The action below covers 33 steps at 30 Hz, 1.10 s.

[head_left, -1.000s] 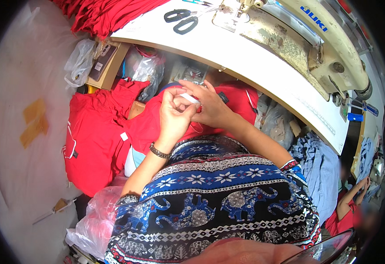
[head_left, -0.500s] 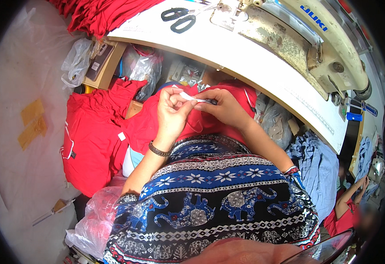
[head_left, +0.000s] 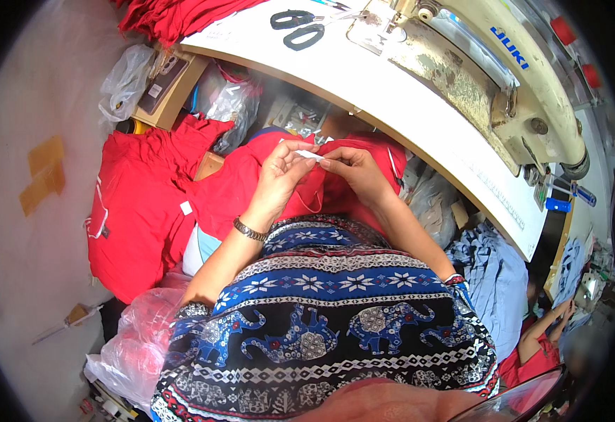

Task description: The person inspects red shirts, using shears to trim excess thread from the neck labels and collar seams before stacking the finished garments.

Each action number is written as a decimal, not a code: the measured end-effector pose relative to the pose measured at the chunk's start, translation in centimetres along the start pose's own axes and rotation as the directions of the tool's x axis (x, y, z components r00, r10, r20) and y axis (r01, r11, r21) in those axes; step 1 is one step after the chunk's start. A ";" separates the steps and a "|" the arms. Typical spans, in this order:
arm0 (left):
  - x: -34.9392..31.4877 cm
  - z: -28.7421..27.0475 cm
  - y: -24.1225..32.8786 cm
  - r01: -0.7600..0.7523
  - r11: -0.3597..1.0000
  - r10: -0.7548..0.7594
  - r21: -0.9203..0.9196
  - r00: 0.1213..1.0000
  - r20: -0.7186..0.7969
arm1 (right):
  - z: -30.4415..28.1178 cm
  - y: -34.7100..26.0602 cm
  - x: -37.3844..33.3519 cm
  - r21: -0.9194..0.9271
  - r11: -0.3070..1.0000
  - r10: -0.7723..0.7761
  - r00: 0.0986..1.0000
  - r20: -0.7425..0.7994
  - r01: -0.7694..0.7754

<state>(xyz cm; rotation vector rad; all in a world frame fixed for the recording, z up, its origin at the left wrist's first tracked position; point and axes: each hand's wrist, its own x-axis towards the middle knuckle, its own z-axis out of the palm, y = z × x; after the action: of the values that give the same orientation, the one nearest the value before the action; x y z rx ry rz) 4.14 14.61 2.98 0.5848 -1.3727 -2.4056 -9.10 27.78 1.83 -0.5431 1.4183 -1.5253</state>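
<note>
Between my two hands, above my lap, is a small white strip (head_left: 310, 155) that looks like a fabric label or tape. My left hand (head_left: 285, 167) pinches one end between thumb and fingers. The fingertips of my right hand (head_left: 350, 166) are closed on the other end, close to the left thumb. Under both hands a red garment (head_left: 241, 186) lies across my lap, with a thin drawstring-like cord (head_left: 395, 165) on its right part. More red fabric (head_left: 142, 204) is heaped to my left, with a small white tag (head_left: 186, 208) on it.
A white sewing table (head_left: 251, 36) curves ahead, bearing black-handled scissors (head_left: 303, 36) and a sewing machine (head_left: 455, 74). Red cloth (head_left: 181, 17) is piled at its far left. Below stands an open drawer with plastic bags (head_left: 231, 105). Light blue fabric (head_left: 490, 274) hangs at right, near another person's arm (head_left: 543, 327).
My hands have turned the white strip and drawn slightly apart at the wrists, fingertips still meeting on it. The view has shifted a little.
</note>
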 end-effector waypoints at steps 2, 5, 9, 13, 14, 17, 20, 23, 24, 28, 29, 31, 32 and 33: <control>0.1 -0.1 -0.4 0.008 0.999 -0.007 0.043 1.000 -0.020 | 0.1 -0.1 -0.1 0.021 1.000 -0.003 1.000 -0.002 0.003; 0.5 -0.5 -1.1 0.011 0.999 -0.009 0.038 0.998 -0.061 | 0.0 -0.1 -0.2 0.032 0.999 0.023 1.000 -0.001 -0.023; 0.7 -0.6 -1.9 -0.028 0.999 0.030 0.029 0.996 -0.086 | 0.2 0.1 -0.1 0.019 0.999 0.026 1.000 -0.001 -0.026; 1.0 -0.6 -2.1 -0.127 0.985 0.139 0.114 0.986 -0.097 | 0.0 0.3 0.1 -0.031 0.999 0.019 1.000 0.000 -0.019; 1.0 -0.6 -2.0 -0.113 0.984 0.128 0.137 0.986 -0.103 | 0.0 0.3 0.2 -0.069 0.998 0.013 1.000 0.003 -0.013; 1.0 -0.4 -1.7 -0.100 0.976 0.122 0.194 0.987 -0.101 | -0.2 0.2 0.4 -0.195 0.981 0.003 1.000 0.016 0.000; 0.8 -0.1 -1.4 -0.129 0.961 0.149 0.246 0.987 -0.062 | -0.3 0.0 0.5 -0.311 0.950 -0.002 0.999 0.047 0.017; 0.8 0.3 -0.6 -0.126 0.924 0.146 0.360 0.989 -0.031 | -0.4 -0.1 0.6 -0.373 0.926 -0.033 0.995 0.090 0.064; 0.8 0.3 -0.4 -0.127 0.902 0.148 0.413 0.989 -0.021 | -0.5 -0.1 0.6 -0.410 0.909 -0.038 0.995 0.097 0.075; 1.3 0.5 1.2 -0.167 0.777 0.155 0.607 0.985 0.073 | -0.3 -0.6 0.1 -0.231 0.972 -0.022 0.995 0.102 0.045; 1.6 0.6 1.8 -0.174 0.759 0.136 0.628 0.985 0.108 | -0.5 -0.5 0.0 -0.235 0.971 -0.032 0.996 0.084 0.051; 2.9 0.8 3.3 -0.191 0.719 0.098 0.668 0.980 0.174 | -0.9 -0.4 0.0 -0.244 0.968 -0.054 0.997 0.052 0.065; 4.3 1.0 4.3 -0.312 0.633 0.259 0.708 0.948 0.186 | -1.1 -0.2 0.0 -0.186 0.982 -0.028 0.999 0.035 0.034; 6.1 1.3 6.1 -0.392 0.467 0.383 0.792 0.898 0.219 | -1.4 -0.1 -0.1 -0.128 0.992 -0.002 1.000 0.012 0.003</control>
<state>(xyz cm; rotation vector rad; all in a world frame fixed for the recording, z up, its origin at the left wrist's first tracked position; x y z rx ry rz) -1.40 9.75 7.70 0.3695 -2.3352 -1.2768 -10.24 28.58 1.59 -0.6311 1.5140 -1.4370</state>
